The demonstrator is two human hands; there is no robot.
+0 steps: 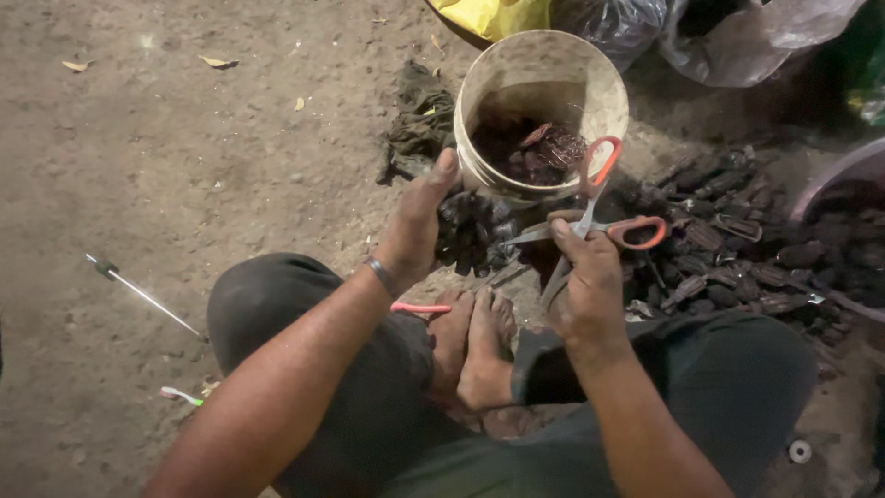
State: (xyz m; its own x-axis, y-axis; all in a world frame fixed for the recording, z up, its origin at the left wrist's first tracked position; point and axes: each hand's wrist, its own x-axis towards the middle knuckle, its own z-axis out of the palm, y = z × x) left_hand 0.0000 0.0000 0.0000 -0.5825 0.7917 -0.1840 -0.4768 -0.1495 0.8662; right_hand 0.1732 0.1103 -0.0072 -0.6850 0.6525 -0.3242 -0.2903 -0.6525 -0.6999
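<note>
My left hand [419,226] grips a bunch of dark, shrivelled pods [468,232] in front of me. My right hand [585,277] holds orange-handled scissors [590,221], their blades pointing left towards the pods. Just behind both hands stands a dirty white bucket [590,88] with reddish-brown pieces in its bottom. I sit cross-legged on the ground with my bare feet [475,341] below my hands.
A heap of dark pods [728,244] lies on the ground to the right, beside a basin rim [843,171]. A dark rag [419,124] lies left of the bucket. Plastic bags [737,37] sit at the back. A thin metal tool [138,293] lies on the dirt at left.
</note>
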